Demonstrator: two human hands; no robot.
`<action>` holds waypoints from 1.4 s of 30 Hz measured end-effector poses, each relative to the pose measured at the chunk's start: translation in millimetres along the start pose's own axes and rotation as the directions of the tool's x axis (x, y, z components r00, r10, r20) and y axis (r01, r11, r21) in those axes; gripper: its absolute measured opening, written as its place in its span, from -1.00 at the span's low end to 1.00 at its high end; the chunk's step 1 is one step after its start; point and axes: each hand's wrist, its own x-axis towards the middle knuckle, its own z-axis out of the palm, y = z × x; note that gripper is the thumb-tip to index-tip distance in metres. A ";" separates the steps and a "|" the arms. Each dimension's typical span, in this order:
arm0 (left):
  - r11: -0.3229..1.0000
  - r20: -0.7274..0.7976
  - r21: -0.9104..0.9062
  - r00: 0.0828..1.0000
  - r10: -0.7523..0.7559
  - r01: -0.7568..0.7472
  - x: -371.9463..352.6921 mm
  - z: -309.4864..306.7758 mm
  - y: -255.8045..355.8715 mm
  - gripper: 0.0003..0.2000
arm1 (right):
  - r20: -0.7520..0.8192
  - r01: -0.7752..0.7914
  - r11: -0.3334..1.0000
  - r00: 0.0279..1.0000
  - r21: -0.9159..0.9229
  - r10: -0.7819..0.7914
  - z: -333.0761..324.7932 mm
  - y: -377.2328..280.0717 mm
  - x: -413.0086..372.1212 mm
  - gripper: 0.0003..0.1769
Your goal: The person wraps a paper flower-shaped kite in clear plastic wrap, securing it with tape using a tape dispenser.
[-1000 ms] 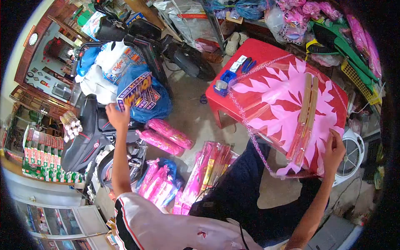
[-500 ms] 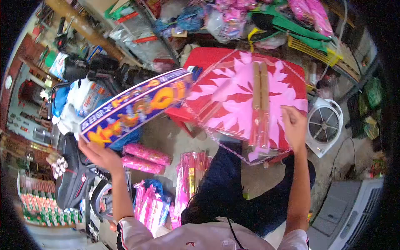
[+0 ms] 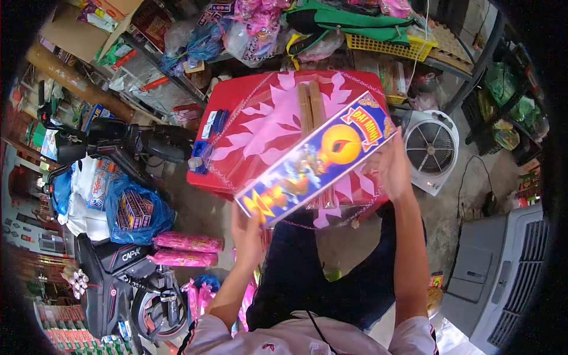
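A long blue printed cardboard box (image 3: 313,160) with orange lettering and a yellow-orange emblem is held at a slant above the red table. My left hand (image 3: 247,234) grips its lower left end. At the upper right end, my right hand (image 3: 395,168) is closed round the edge, its fingers partly hidden behind the box. Beneath lies the red table (image 3: 228,100), covered by a clear plastic sheet with a pink leaf pattern (image 3: 260,133). Two brown stick-like bundles (image 3: 310,103) in clear wrap rest on it, partly covered by the box.
Blue items (image 3: 208,133) lie at the table's left edge. A fan (image 3: 432,151) stands right of the table. Pink wrapped packs (image 3: 186,249), a blue bag (image 3: 139,210) and a motorbike (image 3: 97,278) are on the left. A yellow basket (image 3: 384,46) sits on the rear shelf.
The box has come from the left to in front of me, over the table. My right hand has moved from beside the brown bundles onto the box's right end. The view has shifted.
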 end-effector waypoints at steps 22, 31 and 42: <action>0.927 -0.108 -0.364 0.993 0.050 -0.086 52.7 -6.4 52.9 -0.39 | 0.237 -0.198 0.979 0.950 -0.044 0.203 -1.7 -5.8 -8.3 -0.42; 0.959 0.366 0.047 0.898 0.245 -0.281 68.1 75.9 23.2 -0.01 | 0.256 -0.233 0.956 0.927 -0.177 0.273 48.9 16.0 -17.4 -0.42; 0.992 0.395 0.112 0.918 0.011 -0.060 96.8 89.5 1.5 -0.35 | 0.150 0.026 0.872 0.987 -0.488 0.055 29.2 18.6 -7.8 -0.32</action>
